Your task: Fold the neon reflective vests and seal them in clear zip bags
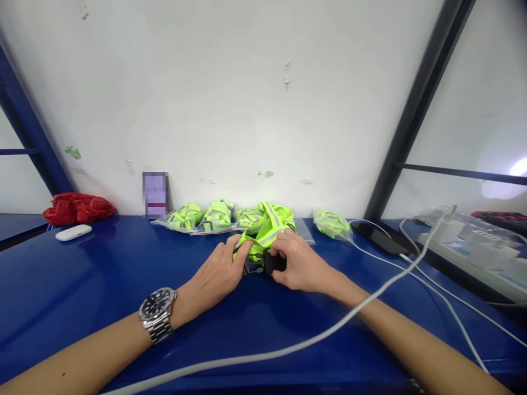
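A neon-yellow reflective strap bundle [274,219] with grey stripes lies in front of me on the blue table. A black plastic buckle [276,262] on it shows between my hands, its pronged part pointing into the gap. My right hand [302,260] pinches the socket half between thumb and fingers. My left hand [224,269], below a metal wristwatch [157,304], is closed on the strap and the other buckle half, which its fingers partly hide. Whether the two halves touch I cannot tell.
Several clear bags of folded yellow straps [218,215] line the wall. At left are a red bag [78,208], a white case [74,232] and a propped phone [155,195]. A black phone [379,238] and power strip [480,252] lie right. A white cable [304,341] crosses in front.
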`<state>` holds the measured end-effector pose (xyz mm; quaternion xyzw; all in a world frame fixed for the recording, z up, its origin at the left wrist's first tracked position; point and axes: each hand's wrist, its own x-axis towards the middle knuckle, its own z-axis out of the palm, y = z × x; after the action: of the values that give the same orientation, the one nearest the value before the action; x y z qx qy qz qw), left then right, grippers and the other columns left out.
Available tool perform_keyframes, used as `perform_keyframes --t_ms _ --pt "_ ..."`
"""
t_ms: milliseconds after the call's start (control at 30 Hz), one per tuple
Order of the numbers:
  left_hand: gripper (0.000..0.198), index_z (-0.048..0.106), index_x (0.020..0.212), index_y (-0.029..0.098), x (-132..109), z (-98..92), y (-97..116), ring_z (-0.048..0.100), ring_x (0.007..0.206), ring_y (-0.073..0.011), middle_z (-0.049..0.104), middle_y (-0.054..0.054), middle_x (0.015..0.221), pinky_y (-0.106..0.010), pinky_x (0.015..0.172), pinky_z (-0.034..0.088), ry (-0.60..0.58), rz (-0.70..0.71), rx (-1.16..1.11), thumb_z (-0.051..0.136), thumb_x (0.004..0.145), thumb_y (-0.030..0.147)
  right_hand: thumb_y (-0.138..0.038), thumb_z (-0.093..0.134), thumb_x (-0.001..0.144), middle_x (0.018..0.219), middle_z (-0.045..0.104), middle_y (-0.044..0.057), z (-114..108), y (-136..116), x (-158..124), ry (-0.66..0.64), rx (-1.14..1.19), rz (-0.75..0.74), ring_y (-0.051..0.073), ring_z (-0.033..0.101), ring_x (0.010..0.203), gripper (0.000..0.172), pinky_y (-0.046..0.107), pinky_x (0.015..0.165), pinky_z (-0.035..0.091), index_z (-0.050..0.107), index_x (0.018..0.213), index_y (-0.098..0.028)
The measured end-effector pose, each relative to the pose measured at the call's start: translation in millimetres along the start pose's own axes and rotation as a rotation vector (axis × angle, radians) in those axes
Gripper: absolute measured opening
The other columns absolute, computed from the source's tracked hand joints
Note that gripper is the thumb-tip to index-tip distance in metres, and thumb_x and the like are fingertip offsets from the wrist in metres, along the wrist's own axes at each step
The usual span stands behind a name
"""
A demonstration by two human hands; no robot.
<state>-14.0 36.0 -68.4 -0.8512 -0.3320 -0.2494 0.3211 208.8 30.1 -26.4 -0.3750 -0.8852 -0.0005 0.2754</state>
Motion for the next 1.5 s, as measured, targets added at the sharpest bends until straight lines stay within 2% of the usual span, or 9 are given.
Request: perform_keyframes --t_ms 167,333,467,633,733,833,1067,1300,1500 --pt "0.042 0.039 0.130 0.005 1.4 -2.0 2.1 0.059 0.089 -0.0260 0.049 -0.025 0.119 -0.039 0.073 0.052 0.013 0.067 0.096 0.035 0.089 0.005 -0.010 0.060 0.061 0.080 0.051 0.005 6.3 -4.9 -1.2 0.013 -0.073 -0.058 0.020 0.043 0.081 0.015 0.033 0.074 0.038 0.051 0.071 -0.017" --pt "0.042 0.037 0.132 0.004 0.4 -1.2 5.1 0.059 0.097 -0.0291 0.049 -0.027 0.120 -0.039 0.076 0.052 -0.014 0.024 0.070 0.035 0.090 0.006 -0.017 0.064 0.067 0.082 0.053 0.006 12.7 -8.9 0.7 0.026 -0.106 -0.072 0.022 0.044 0.084 0.009 0.036 0.078 0.040 0.058 0.075 -0.017" --pt "0.043 0.033 0.135 0.003 1.4 -1.9 8.5 0.058 0.101 -0.0308 0.047 -0.028 0.122 -0.041 0.077 0.052 -0.018 0.051 0.057 0.034 0.091 0.008 -0.031 0.070 0.071 0.081 0.053 0.007 14.2 -12.8 3.5 0.062 -0.120 -0.123 0.023 0.043 0.083 0.018 0.038 0.077 0.040 0.061 0.076 -0.016" --pt "0.045 0.030 0.134 0.002 2.2 -2.0 7.1 0.054 0.108 -0.0328 0.046 -0.028 0.122 -0.041 0.077 0.054 -0.028 0.027 0.005 0.036 0.089 0.006 -0.031 0.071 0.073 0.088 0.055 0.009 3.9 -9.7 2.8 0.005 -0.113 -0.235 0.023 0.044 0.085 0.023 0.038 0.078 0.041 0.062 0.085 -0.014" --pt "0.046 0.030 0.133 0.003 0.7 -1.4 5.7 0.053 0.109 -0.0331 0.044 -0.028 0.122 -0.042 0.077 0.054 -0.050 0.020 -0.051 0.037 0.088 0.006 -0.030 0.067 0.078 0.084 0.055 0.008 0.6 -5.1 2.3 0.022 -0.104 -0.317 0.021 0.043 0.080 0.016 0.035 0.075 0.040 0.062 0.081 -0.015" --pt "0.045 0.030 0.133 0.003 -0.3 -2.0 6.9 0.051 0.110 -0.0334 0.045 -0.028 0.121 -0.043 0.078 0.054 -0.049 0.047 -0.062 0.037 0.088 0.006 -0.037 0.068 0.078 0.077 0.054 0.006 4.2 -3.5 3.7 0.084 -0.098 -0.368 0.019 0.041 0.074 0.023 0.034 0.071 0.039 0.062 0.074 -0.015" --pt "0.049 0.028 0.136 0.008 5.8 -6.3 10.3 0.052 0.111 -0.0305 0.041 -0.024 0.125 -0.042 0.081 0.053 -0.082 0.005 -0.156 0.038 0.087 0.009 -0.039 0.068 0.076 0.076 0.054 0.006 9.7 -9.3 5.3 0.123 -0.110 -0.323 0.020 0.042 0.074 0.023 0.036 0.071 0.039 0.063 0.074 -0.016" --pt "0.062 0.037 0.134 0.015 10.2 -26.9 -6.0 0.051 0.106 -0.0330 0.049 -0.018 0.119 -0.044 0.081 0.047 -0.255 0.091 -0.091 0.063 0.078 0.025 -0.045 0.072 0.069 0.088 0.053 0.007 -3.7 -2.6 -5.0 0.029 -0.225 -0.213 0.024 0.043 0.087 0.034 0.041 0.080 0.038 0.063 0.088 -0.017" --pt "0.073 0.039 0.136 0.020 1.4 -34.4 -23.0 0.049 0.104 -0.0329 0.049 -0.016 0.119 -0.047 0.086 0.043 -0.229 0.093 -0.026 0.069 0.070 0.022 -0.030 0.069 0.071 0.111 0.046 0.013 -9.8 -2.0 -12.2 -0.043 -0.187 -0.152 0.030 0.043 0.104 0.032 0.044 0.082 0.042 0.059 0.099 -0.019"
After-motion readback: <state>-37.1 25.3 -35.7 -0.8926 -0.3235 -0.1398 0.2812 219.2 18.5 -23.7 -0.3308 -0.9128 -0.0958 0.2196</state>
